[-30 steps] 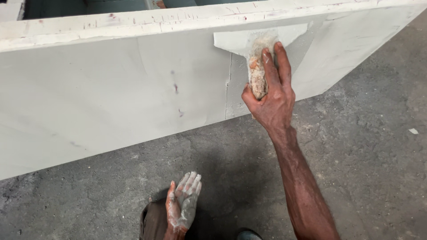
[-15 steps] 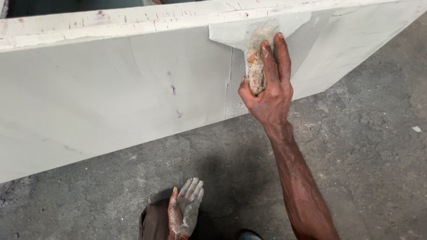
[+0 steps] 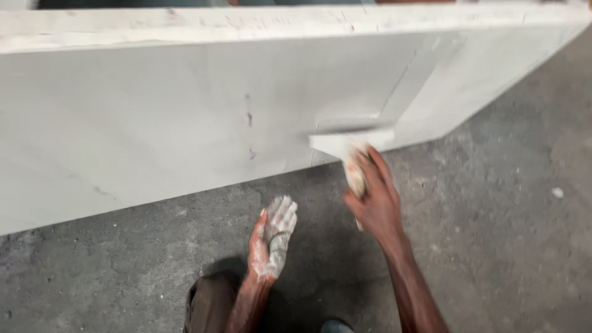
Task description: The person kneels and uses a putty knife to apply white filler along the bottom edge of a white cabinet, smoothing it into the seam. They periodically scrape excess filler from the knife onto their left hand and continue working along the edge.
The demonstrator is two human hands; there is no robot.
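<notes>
Right hand (image 3: pixel 377 206) is closed round the handle of a putty knife (image 3: pixel 351 143), fingers wrapped over it, blade up and away from the wrist. Blade edge lies roughly horiz., long axis left-right, touching the lower part of the white panel (image 3: pixel 154 117) just above its bottom edge. Left hand (image 3: pixel 273 239) is open, palm up, fingers spread, caked w/ white filler, holding nothing I can make out; it sits just left of and below the right hand, apart from the panel. So the right hand is the nearer one to the panel, which lies straight ahead and above both hands, running left-right and tilting back at the top. Concrete floor (image 3: pixel 505 246) below. Motion blur smears blade and handle, so filler load on the blade is hard to tell; panel's ends are cut off by frame; a shoe (image 3: pixel 206 302) at bottom is partly hidden by the left arm.
</notes>
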